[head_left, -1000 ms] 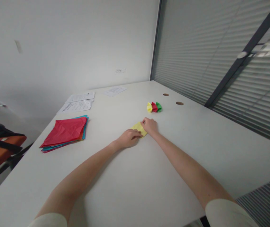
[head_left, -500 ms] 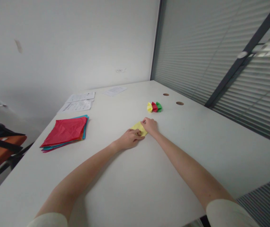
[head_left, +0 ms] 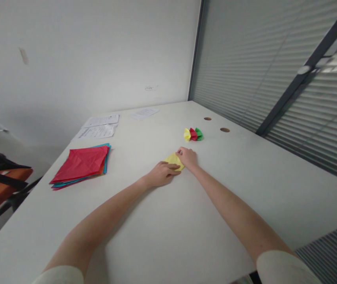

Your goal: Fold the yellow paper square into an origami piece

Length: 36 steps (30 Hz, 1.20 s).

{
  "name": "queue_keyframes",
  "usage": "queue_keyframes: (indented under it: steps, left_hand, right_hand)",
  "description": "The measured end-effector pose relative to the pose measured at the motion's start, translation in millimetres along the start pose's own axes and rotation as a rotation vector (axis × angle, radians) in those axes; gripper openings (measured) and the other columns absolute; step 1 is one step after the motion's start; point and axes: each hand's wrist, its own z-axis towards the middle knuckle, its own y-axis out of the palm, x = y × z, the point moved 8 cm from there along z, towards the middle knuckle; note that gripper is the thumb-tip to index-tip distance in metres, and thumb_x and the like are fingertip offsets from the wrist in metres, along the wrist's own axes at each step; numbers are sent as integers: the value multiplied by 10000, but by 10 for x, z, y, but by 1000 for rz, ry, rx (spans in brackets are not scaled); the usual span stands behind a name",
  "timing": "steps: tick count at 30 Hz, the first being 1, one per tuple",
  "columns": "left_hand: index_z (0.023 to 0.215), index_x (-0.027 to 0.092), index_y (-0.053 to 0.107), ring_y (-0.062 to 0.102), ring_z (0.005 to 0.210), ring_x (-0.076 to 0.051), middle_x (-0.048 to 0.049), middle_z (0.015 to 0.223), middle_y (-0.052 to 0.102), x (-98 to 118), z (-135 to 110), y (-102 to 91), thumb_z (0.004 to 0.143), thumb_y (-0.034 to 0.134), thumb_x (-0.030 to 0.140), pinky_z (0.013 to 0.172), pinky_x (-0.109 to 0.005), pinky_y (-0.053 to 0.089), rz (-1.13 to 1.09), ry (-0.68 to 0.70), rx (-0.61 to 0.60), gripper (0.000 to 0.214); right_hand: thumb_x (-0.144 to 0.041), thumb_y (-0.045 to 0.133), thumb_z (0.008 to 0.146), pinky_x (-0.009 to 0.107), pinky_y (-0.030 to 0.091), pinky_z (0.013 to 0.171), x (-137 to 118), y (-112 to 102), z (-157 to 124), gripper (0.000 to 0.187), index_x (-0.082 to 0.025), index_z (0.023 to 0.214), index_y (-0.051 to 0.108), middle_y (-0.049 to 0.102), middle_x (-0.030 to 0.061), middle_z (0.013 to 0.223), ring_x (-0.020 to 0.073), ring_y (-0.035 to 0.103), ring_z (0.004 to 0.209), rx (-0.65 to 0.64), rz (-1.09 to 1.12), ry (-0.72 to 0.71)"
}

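We find flat yellow paper piece (head_left: 172,158) on white tabletop (head_left: 156,228), between hands. Left hand (head_left: 161,174): fingers apart, across near side. Right hand (head_left: 188,158): fingers curled at far-right edge; whether clamped, cannot tell.

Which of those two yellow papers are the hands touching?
The nearer yellow sheet, touched by the left hand and right hand; the fan-shaped yellow piece lies untouched beside a red piece.
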Motion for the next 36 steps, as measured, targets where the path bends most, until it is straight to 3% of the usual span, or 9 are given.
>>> queue_keyframes:
  steps: [7, 15, 22, 29, 36]
  left_hand:
    - [1176, 252, 655, 595, 1170, -181, -49, 1315, 611, -36, 3, -17, 806, 453, 66, 1037, -370, 408, -113, -12, 23, 461]
    - [1220, 166, 614, 646, 1046, -168, -52, 1181, 688, -338, 1, 11, 690, 424, 1, 946, -304, 496, -437, -250, 101, 586]
    - [1068, 221, 719, 626, 1086, -187, -71, 1230, 650, -162, 2, -16, 761, 480, 54, 994, -359, 452, -251, -41, 96, 424]
    - [1081, 221, 703, 609, 1118, -198, -84, 1236, 644, -23, -21, -34, 822, 508, 106, 1008, -368, 425, -81, 23, 77, 344]
    - [1057, 202, 683, 636, 1007, -194, -114, 1066, 668, 89, -14, -27, 917, 453, 168, 953, -350, 454, 34, 88, 40, 272]
  right_hand:
    - [-396, 525, 897, 328, 384, 839, 6, 7, -4, 206, -255, 957, 662, 721, 49, 933, 213, 605, 960, -7, 3, 16]
    - [-397, 522, 899, 321, 384, 833, 3, 16, -1, 213, -254, 972, 662, 718, 51, 929, 212, 601, 955, 6, -13, 10]
    - [-396, 531, 893, 331, 383, 838, 7, 9, -11, 207, -251, 964, 661, 718, 54, 935, 219, 599, 960, 7, -2, 12]
    - [-409, 532, 891, 312, 387, 827, 34, 31, 9, 216, -253, 958, 666, 720, 44, 935, 203, 607, 943, -8, 27, 26]
    - [-395, 532, 892, 303, 400, 808, 49, 33, 32, 213, -252, 952, 679, 725, 44, 954, 201, 623, 939, -11, 44, 49]
